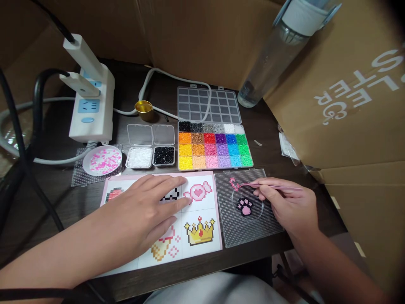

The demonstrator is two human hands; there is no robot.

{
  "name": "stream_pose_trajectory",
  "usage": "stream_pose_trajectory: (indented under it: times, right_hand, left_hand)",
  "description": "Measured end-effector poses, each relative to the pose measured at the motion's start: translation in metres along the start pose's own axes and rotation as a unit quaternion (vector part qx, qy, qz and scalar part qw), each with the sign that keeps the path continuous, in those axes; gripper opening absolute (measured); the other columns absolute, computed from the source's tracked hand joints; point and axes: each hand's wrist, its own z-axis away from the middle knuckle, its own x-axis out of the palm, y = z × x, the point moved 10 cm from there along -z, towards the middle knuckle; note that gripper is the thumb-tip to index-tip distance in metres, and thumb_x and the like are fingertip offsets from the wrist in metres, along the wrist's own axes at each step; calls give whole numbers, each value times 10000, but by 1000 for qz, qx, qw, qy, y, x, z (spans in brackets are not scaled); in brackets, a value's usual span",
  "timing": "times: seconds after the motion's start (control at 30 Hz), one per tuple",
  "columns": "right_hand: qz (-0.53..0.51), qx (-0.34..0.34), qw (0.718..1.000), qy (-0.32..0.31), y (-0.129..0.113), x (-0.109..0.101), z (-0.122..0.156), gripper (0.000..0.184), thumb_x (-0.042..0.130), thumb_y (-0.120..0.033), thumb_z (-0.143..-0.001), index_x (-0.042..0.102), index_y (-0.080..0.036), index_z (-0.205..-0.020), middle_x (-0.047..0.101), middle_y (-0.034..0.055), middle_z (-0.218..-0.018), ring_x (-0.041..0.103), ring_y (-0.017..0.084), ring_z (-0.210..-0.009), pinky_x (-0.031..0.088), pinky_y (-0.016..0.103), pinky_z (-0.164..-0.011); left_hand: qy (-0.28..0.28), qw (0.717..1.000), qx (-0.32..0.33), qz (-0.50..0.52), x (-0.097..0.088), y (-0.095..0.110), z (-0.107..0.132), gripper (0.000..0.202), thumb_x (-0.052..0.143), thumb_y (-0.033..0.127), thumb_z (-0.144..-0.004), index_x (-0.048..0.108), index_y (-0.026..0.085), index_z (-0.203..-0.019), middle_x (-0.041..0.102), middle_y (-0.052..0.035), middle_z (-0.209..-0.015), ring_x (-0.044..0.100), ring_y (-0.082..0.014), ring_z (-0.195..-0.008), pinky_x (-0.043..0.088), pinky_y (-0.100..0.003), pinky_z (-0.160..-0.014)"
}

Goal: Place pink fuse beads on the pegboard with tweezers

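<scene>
"How far along?"
"The paw (245, 207) looks finished; above it on the pegboard (230, 230), the pink outline (234, 185) seems only partial."
"Hands?"
"Right hand (289, 207): grip clamped on tweezers (248, 184), tips too small to judge. Left hand (148, 207): grip apart, resting on the pattern sheet (202, 212)."

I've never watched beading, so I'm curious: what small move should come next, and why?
Probably adding another bead to the pink cluster on the pegboard: the right hand holds tweezers with their tips there, and the left hand rests at the candy pattern, which shows a much fuller pink shape.
</scene>
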Motion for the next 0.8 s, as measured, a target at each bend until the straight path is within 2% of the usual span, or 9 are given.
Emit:
stream_pose_trajectory:
  times: [0.2, 0.43, 0.63, 0.8]
  right_hand:
    - [-15, 2, 1000, 5, 9, -4, 2, 168, 826, -174, -917, 947, -289, -905, 852, 11, -722, 804, 170, -617, 687, 252, -646]
    - [-35, 21, 999, 22, 19, -8, 5, 122, 862, -199, -922, 939, -285, -883, 894, 32, -834, 794, 150, -620, 683, 236, -641]
    - [-50, 16, 998, 24, 21, -9, 6, 110, 866, -197, -934, 933, -275, -895, 890, 30, -827, 800, 148, -645, 689, 242, -681]
    - [-49, 16, 998, 20, 24, -10, 7, 78, 863, -212, -955, 927, -254, -942, 880, 37, -816, 778, 153, -619, 675, 264, -642]
  left_hand:
    - [-8, 999, 14, -29, -1, 4, -1, 443, 570, 249, -1107, 809, 336, -1470, 716, -103, -1596, 697, -407, -1398, 650, -560, -1084]
    - [-15, 1000, 12, -25, 1, 10, -6, 409, 620, 184, -1072, 832, 285, -1408, 720, -146, -1557, 687, -411, -1393, 646, -581, -1093]
    - [-13, 1000, 1, -10, 3, 6, -4, 397, 668, 211, -1066, 819, 308, -1419, 709, -123, -1581, 668, -383, -1420, 606, -546, -1163]
    - [-17, 1000, 12, -20, 3, 8, -2, 417, 635, 190, -1068, 815, 294, -1429, 706, -143, -1579, 681, -406, -1401, 621, -586, -1128]
